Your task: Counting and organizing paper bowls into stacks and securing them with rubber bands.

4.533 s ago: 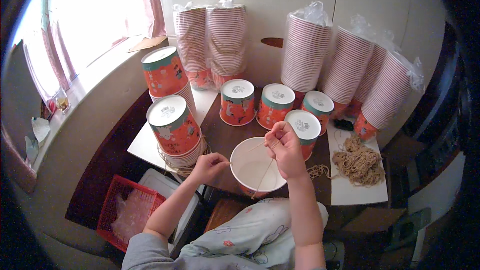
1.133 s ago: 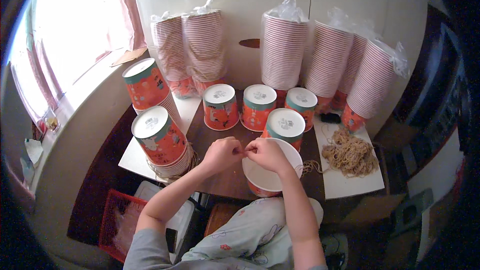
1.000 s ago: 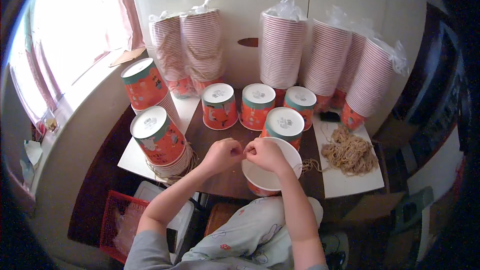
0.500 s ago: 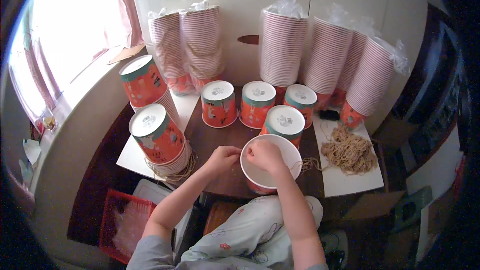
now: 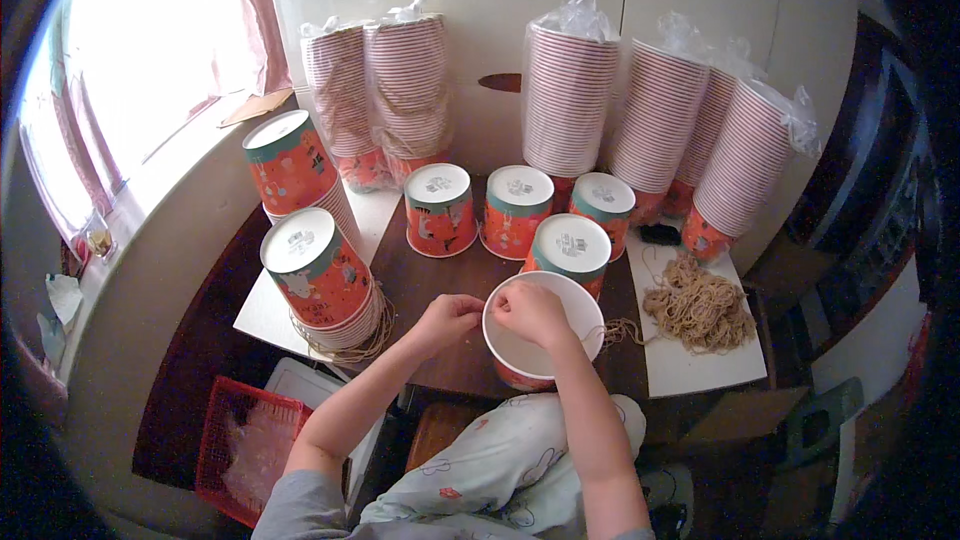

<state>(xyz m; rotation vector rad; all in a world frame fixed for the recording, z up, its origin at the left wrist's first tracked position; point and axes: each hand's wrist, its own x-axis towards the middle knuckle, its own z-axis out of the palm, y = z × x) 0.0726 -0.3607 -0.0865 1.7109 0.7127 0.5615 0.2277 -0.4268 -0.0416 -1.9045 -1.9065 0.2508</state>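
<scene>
Left hand (image 5: 447,322), fingers drawn together, is at the left rim of an upright white-lined bucket (image 5: 516,354); the right hand (image 5: 530,314) curls inside it. What either grasps cannot be told. The bucket stands at the table's (image 5: 440,372) near edge, a twine tangle (image 5: 700,315) toward the right edge.

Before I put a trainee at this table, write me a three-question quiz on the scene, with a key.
1. True or false: the bucket nearest the person shows its open mouth to the camera.
2. Where does the large twine heap lie?
a) in the red basket
b) on the right-hand white board
c) on the windowsill
3. Which of the person's grips shows against that bucket's open mouth?

Key: 1. True. 2. b. 3. The right grip.
</scene>
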